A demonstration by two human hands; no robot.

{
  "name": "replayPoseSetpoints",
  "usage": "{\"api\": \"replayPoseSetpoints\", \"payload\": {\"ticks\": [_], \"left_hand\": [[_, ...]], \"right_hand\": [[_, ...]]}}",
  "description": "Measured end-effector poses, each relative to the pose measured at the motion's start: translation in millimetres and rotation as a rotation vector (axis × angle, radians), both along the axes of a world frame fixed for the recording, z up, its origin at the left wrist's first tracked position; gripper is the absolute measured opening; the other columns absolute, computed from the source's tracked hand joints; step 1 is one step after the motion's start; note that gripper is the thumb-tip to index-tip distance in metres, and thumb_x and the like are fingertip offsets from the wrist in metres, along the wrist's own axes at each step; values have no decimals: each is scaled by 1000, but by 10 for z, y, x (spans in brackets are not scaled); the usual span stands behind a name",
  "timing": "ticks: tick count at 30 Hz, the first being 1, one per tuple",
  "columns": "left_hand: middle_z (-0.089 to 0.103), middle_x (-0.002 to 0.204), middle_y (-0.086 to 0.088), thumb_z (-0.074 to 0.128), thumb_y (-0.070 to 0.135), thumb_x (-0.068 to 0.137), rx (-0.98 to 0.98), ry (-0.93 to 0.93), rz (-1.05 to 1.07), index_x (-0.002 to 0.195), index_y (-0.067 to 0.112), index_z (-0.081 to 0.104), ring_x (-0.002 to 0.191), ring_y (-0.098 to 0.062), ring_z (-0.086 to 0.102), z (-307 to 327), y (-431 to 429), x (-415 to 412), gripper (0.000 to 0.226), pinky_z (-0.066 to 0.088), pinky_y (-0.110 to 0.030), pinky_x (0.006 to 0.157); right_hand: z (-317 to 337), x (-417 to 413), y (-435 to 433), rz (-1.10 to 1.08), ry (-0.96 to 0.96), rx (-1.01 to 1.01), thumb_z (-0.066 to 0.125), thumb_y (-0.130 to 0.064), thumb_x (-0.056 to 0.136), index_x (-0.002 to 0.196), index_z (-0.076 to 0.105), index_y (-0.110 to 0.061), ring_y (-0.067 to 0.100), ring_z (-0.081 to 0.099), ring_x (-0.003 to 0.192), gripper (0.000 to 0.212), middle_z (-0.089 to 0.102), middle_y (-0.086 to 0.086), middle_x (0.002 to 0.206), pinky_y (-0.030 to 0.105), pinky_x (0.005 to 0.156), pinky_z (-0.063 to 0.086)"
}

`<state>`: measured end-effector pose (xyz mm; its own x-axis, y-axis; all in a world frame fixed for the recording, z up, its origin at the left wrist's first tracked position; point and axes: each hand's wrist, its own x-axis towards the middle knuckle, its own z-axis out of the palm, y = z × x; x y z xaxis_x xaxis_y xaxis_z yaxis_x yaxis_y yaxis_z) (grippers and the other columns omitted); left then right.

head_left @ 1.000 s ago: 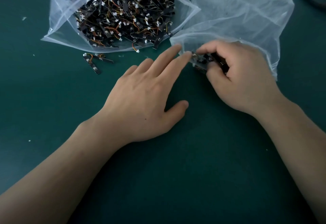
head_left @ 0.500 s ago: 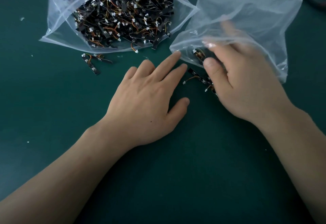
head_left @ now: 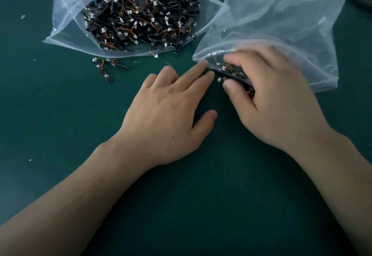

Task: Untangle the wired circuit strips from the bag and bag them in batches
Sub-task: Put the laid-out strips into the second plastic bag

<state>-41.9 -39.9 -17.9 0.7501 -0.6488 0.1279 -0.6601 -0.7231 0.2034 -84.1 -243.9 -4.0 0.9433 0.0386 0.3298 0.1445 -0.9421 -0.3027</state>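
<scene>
Item: batch of strips (head_left: 231, 70), dark boards with orange wire and white plugs, lying at the mouth of the receiving bag (head_left: 281, 20), partly inside its lower lip and partly out on the green surface (head_left: 201, 205). Right grip (head_left: 277, 102): clenched about the batch, thumb below, fingers curled over the top; it is blurred, so the number of strips held cannot be told. Left grip (head_left: 167, 118): released, fingers straight, fingertips touching the near corner of the bag's mouth, just beside the batch. Step in hand, as judged: feeding the batch in. Done well, the left fingertips pin the lower lip flat while the right slides the strips in low and deep before letting go, so that no plug or wire snags the lip and drags strips out. Stock: source bag (head_left: 66, 26), open, well to the left, full of tangled strips (head_left: 141, 20); two loose strips (head_left: 106, 68) on the surface just before its mouth, apart from both grips.
</scene>
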Motion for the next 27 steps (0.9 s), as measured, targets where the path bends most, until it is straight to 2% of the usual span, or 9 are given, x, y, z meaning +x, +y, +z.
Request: {"api": "replayPoseSetpoints", "payload": {"ticks": [1, 3, 5, 6, 9, 14, 19, 24, 27], "left_hand": [[30, 170, 12, 36, 61, 97, 0, -1, 1, 159, 26, 40, 110, -25, 47, 0, 2, 2, 72, 39, -42, 100], [31, 170, 12, 36, 61, 96, 0, -6, 7, 159, 26, 41, 109, -25, 47, 1, -4, 6, 72, 39, -42, 99], [33, 168, 13, 37, 61, 96, -6, -8, 16, 158, 26, 43, 108, -26, 48, 5, -11, 1, 71, 40, -42, 98], [34, 168, 13, 37, 60, 97, -10, -9, 20, 158, 25, 43, 107, -26, 48, 7, -12, -2, 71, 40, -41, 98], [35, 167, 12, 36, 59, 96, -11, -8, 21, 158, 24, 42, 107, -24, 46, 8, -13, -12, 71, 38, -40, 98], [34, 168, 12, 35, 61, 96, -7, -1, 14, 158, 24, 42, 108, -25, 47, 11, -11, -9, 72, 39, -41, 99], [33, 169, 12, 36, 61, 97, -12, 10, 14, 158, 25, 42, 109, -25, 47, 11, -9, -2, 72, 39, -42, 101], [31, 170, 11, 38, 61, 97, -17, 11, 7, 157, 26, 44, 110, -24, 47, 8, 3, 5, 70, 38, -40, 98], [33, 168, 8, 42, 60, 96, -40, 23, 10, 156, 25, 44, 118, -24, 49, 14, 14, 10, 69, 39, -41, 101]], "right_hand": [[10, -60, 31, 19, -42, 8, 60, -30, 100, 114, 67, -12, 27, 58, 105, 24, 61, 6, 113, 37, 95, 45], [6, -214, 98, -4, -84, 9, 63, -34, 99, 95, 61, -14, 20, 53, 86, 20, 55, 0, 95, 29, 75, 41], [-5, -349, 140, -120, -25, -40, 61, -52, 96, 92, 50, -21, 16, 48, 72, 33, 52, -7, 87, 30, 58, 32], [-19, -390, 141, -199, 28, -78, 57, -62, 93, 95, 46, -23, 15, 46, 70, 41, 51, -8, 87, 29, 56, 27], [-48, -389, 106, -358, 118, -173, 45, -80, 86, 105, 45, -21, 24, 54, 79, 62, 55, 0, 97, 31, 62, 29], [-73, -235, 100, -390, 109, -132, 51, -80, 85, 122, 46, -15, 32, 58, 99, 75, 55, 8, 115, 37, 70, 39], [-100, -125, 88, -348, 125, -105, 50, -76, 89, 123, 54, -16, 33, 49, 110, 69, 47, 10, 120, 44, 86, 47], [-89, -129, 86, -230, 85, 24, 62, -58, 93, 115, 52, -23, 21, 54, 104, 43, 51, -5, 111, 34, 76, 43], [-88, -145, 88, -251, 39, 9, 66, -63, 88, 119, 49, -21, 24, 52, 106, 55, 50, 1, 115, 35, 79, 43]]}}
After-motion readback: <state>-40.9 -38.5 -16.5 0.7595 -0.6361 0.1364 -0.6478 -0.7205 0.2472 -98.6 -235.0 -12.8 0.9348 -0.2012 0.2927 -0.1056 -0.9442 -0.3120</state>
